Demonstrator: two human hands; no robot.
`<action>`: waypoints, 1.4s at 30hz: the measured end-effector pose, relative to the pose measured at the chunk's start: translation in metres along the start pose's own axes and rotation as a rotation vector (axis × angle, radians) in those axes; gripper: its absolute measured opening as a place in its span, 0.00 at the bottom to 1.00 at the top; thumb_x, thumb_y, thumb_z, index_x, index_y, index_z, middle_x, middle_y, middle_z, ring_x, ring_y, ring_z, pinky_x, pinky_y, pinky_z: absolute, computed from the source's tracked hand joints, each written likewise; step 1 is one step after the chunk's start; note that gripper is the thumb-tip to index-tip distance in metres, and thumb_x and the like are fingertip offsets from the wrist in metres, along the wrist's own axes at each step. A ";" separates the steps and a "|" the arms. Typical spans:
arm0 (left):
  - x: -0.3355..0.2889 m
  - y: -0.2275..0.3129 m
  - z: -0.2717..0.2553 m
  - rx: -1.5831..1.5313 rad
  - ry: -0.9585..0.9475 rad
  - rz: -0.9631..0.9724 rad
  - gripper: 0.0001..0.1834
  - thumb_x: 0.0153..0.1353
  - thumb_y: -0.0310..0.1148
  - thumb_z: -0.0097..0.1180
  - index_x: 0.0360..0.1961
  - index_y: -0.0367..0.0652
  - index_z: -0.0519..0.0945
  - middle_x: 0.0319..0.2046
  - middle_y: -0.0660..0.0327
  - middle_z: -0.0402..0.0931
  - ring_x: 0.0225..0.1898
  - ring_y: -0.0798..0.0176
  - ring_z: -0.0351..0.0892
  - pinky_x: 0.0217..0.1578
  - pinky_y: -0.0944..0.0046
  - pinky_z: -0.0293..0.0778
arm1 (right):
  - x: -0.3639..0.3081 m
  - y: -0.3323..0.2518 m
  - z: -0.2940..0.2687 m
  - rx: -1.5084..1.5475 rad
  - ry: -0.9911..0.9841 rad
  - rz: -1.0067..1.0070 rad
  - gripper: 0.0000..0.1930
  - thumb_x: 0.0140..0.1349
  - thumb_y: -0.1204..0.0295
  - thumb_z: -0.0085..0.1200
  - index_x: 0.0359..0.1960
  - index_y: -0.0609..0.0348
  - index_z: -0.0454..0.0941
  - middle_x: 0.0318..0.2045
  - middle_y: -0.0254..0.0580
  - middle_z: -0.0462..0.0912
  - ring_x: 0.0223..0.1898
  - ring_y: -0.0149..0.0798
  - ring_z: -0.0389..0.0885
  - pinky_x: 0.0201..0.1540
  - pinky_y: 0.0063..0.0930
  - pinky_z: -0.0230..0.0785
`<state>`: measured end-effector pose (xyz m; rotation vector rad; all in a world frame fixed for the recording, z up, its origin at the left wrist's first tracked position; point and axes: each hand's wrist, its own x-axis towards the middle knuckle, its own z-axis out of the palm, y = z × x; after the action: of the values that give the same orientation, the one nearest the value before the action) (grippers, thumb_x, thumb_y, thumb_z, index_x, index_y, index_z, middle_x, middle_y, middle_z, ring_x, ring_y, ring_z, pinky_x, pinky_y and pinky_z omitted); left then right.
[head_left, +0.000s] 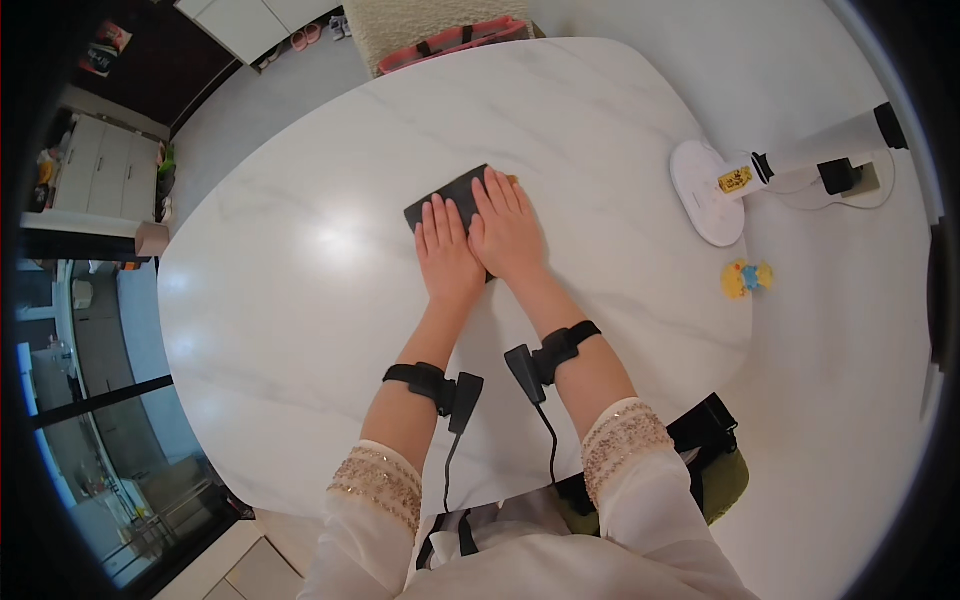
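Observation:
A flat dark grey rectangle, like a closed notebook [456,192], lies tilted on the white marbled table [300,330]. My left hand [445,252] rests palm down on its left part, fingers stretched out. Beside it, touching along the thumb side, my right hand [508,228] lies flat over the right part with its fingers straight. Both hands are open and cover much of the dark surface; only its far edge and a near corner show. A small yellowish bit peeks out by the right fingertips, too small to name.
On the table's right side stands a white lamp-like device with a round base [708,195]. A small yellow and blue duck toy [746,278] sits near the right edge. A chair with a pink bag [455,45] is beyond the far edge. Cabled black bands [430,385] circle both forearms.

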<state>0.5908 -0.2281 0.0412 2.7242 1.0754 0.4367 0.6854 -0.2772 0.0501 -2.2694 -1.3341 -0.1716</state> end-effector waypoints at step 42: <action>-0.296 0.042 -0.035 -0.119 -0.175 0.244 0.31 0.65 0.39 0.33 0.65 0.32 0.55 0.68 0.45 0.46 0.70 0.48 0.43 0.66 0.48 0.40 | -0.311 -0.058 -0.091 -0.075 -0.162 0.164 0.27 0.62 0.57 0.42 0.62 0.49 0.64 0.67 0.58 0.51 0.69 0.54 0.47 0.68 0.48 0.39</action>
<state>0.3999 -0.4601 0.0248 2.7357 0.6555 0.2788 0.4892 -0.5419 0.0411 -2.4889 -1.2309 0.0192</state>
